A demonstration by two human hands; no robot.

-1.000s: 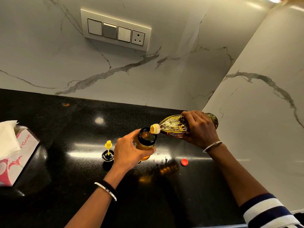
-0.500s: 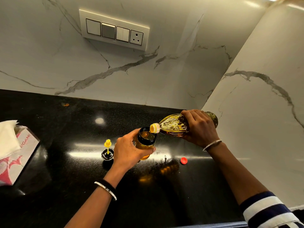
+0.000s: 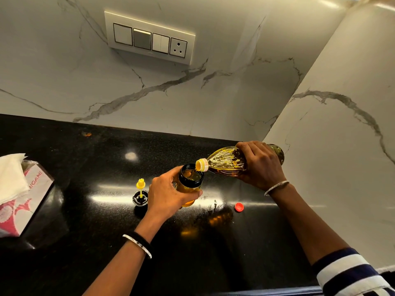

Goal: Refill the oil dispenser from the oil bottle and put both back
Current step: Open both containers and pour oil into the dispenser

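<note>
Head view: at the far left of the black counter (image 3: 85, 242) a tissue box (image 3: 23, 201) stands with a white tissue (image 3: 10, 176) pulled up out of its top. Right of it, near the middle, the dispenser's black lid (image 3: 140, 197) lies upturned on the counter, its yellow nozzle (image 3: 140, 184) pointing up, just left of the left hand (image 3: 166, 197). That hand is closed around the dispenser (image 3: 190, 182), a black-rimmed jar held upright and lifted a little off the counter, with amber oil filling most of what shows below the rim. Just right of it the bottle (image 3: 226, 163) is tipped nearly level, its yellow neck over the dispenser's open mouth and a thin stream of oil running down into it; oil pools along the bottle's lower side. The right hand (image 3: 263, 165) grips the bottle's body from above, fingers wrapped over it. A small red cap (image 3: 239, 207) lies on the counter nearer, between the two forearms and closer to the right one. Against the frame half a second ago, both hands, dispenser and bottle sit in almost the same pose, with the pour continuing; lid and cap have not moved.
</note>
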